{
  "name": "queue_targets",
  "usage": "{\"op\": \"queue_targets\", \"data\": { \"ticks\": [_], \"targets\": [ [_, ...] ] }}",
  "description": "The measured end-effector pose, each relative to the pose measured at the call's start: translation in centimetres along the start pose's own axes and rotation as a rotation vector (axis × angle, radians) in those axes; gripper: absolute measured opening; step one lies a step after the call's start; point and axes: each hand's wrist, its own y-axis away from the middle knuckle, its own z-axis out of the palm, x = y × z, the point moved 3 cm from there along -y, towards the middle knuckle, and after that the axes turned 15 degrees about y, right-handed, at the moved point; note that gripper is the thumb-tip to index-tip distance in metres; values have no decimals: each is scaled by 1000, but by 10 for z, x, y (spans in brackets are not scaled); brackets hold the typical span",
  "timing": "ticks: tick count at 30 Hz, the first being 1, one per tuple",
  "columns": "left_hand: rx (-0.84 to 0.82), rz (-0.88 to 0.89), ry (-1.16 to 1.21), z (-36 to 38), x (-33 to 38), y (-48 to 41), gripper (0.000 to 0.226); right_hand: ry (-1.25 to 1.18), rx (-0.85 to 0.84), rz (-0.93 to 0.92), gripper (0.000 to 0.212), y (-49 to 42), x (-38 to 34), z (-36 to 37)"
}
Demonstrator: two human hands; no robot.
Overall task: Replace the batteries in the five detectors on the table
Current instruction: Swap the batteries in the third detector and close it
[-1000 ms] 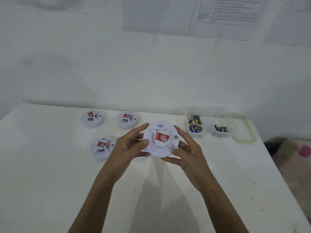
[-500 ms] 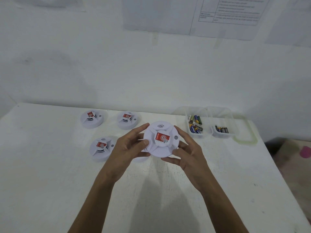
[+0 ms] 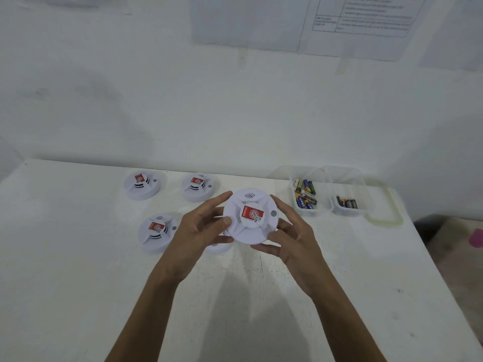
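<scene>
We look down on a white painted table [image 3: 78, 283], its top scuffed and speckled, pushed against a plain white wall [image 3: 183, 113]. Printed paper sheets [image 3: 360, 19] are taped to that wall high above the table's far edge (the print is too blurred for us to read). Beyond the table's right edge a pink object [image 3: 476, 237] shows, cut off by the frame.

Above the middle of the table both hands hold up a round white plastic detector with a red label [image 3: 251, 216], lifted clear of the table top, its labelled face toward us. The left hand [image 3: 198, 231] grips its left rim, thumb on the face and fingers curled behind. The right hand [image 3: 295, 241] has its fingers wrapped round the right rim.

Two matching white detectors [image 3: 142, 184] [image 3: 197, 188] sit side by side near the far edge, left of centre. A third detector [image 3: 156, 231] lies nearer to us, just beside the left hand. A fourth detector [image 3: 218, 248] is mostly hidden under the left hand and the raised one, so we see only a sliver of its rim.

Toward the far right corner two clear plastic boxes stand touching. The left box [image 3: 324, 186] holds a loose heap of mixed-colour batteries [image 3: 304, 194]. The right box [image 3: 350, 184] holds a few dark batteries [image 3: 347, 203]. A clear lid with a pale green rim [image 3: 386, 218] lies partly under the boxes, reaching toward the right edge.
</scene>
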Motion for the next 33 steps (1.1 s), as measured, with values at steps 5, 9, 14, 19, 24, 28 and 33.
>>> {"op": "queue_targets", "data": {
  "ticks": [5, 9, 14, 19, 24, 28, 33],
  "targets": [
    [-3, -11, 19, -1, 0, -4, 43, 25, 4, 9, 57, -6, 5, -2],
    [17, -14, 19, -2, -1, -10, 42, 55, 24, 9, 55, -12, 7, -4],
    [67, -3, 0, -4, -4, -26, 37, 96, 48, 12, 55, -27, 9, -7],
    [216, 1, -54, -10, -23, -60, 29, 216, 84, 2, 53, -56, 22, -10],
    [294, -20, -149, -17, -50, -99, 26, 475, 12, -8, 58, -93, 40, -11],
    [351, -29, -253, -25, -68, -131, 25, 626, 12, -15, 55, -121, 48, -12],
    [316, -100, -485, -32, -82, -158, 31, 803, 39, 54, 65, -146, 60, -17]
  ]
}}
